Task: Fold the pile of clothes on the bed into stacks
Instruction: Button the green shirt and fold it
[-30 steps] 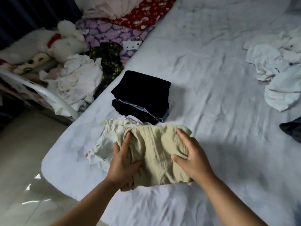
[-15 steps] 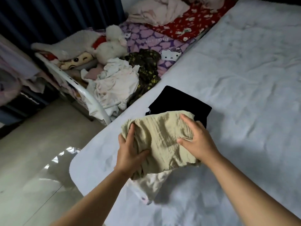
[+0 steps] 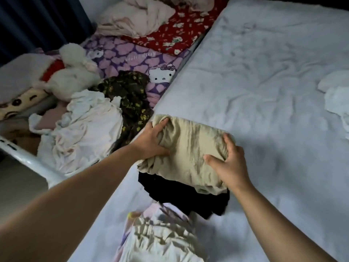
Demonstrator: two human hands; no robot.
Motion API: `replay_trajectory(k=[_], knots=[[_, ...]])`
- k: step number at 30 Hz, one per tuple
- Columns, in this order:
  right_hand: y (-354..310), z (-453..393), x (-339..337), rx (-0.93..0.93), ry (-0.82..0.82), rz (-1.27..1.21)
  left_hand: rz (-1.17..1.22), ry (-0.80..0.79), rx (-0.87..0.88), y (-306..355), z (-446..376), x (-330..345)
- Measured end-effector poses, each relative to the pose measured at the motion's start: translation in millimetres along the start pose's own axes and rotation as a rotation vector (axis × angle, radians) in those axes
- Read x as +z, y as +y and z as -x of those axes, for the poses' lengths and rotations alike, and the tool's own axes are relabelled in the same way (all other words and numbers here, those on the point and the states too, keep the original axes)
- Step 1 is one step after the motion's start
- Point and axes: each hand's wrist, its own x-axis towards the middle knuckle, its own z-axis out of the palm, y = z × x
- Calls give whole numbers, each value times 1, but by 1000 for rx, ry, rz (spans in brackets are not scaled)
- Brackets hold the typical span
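Note:
A folded beige garment (image 3: 190,152) lies on top of the black folded stack (image 3: 188,199) near the left edge of the white bed (image 3: 255,82). My left hand (image 3: 151,140) grips its left end, fingers curled into the cloth. On its right end my right hand (image 3: 230,163) holds the fabric with thumb and fingers. A second pile of light folded clothes (image 3: 160,237) sits closer to me. Unfolded white clothes (image 3: 336,99) lie at the bed's right edge.
Left of the bed stands a cot with a white rail (image 3: 30,161), crumpled pale clothes (image 3: 83,133), a dark floral garment (image 3: 130,99), a plush toy (image 3: 71,76) and patterned bedding (image 3: 132,57). Floor shows at lower left.
Both hands lifted the beige garment off the light pile and carried it forward onto the black stack. The light pile now lies uncovered nearer to me.

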Motion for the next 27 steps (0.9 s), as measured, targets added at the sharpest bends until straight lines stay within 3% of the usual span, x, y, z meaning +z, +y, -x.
replay_trajectory(k=[2, 4, 6, 9, 13, 19, 23, 25, 27], knots=[[11, -10, 12, 122, -48, 84, -173, -58, -36, -9, -20, 11], [25, -15, 26, 243, -148, 372, -534, -68, -70, -21, -33, 32], [44, -15, 44, 103, -110, 696, -719, -43, -63, -32, -38, 57], [60, -16, 62, -197, -44, 768, -707, 23, -49, -54, -37, 82], [75, -19, 68, -98, -180, 809, -585, -33, -158, -75, -38, 90], [61, -27, 65, 19, -302, 841, -693, -66, -282, -65, -43, 86], [38, -33, 39, 75, -438, 733, -732, -31, -304, -34, -29, 73], [26, -22, 22, -9, -337, 670, -697, 106, -190, -16, -15, 68], [16, 2, 4, -135, -132, 592, -591, 236, -28, 7, 1, 66]])
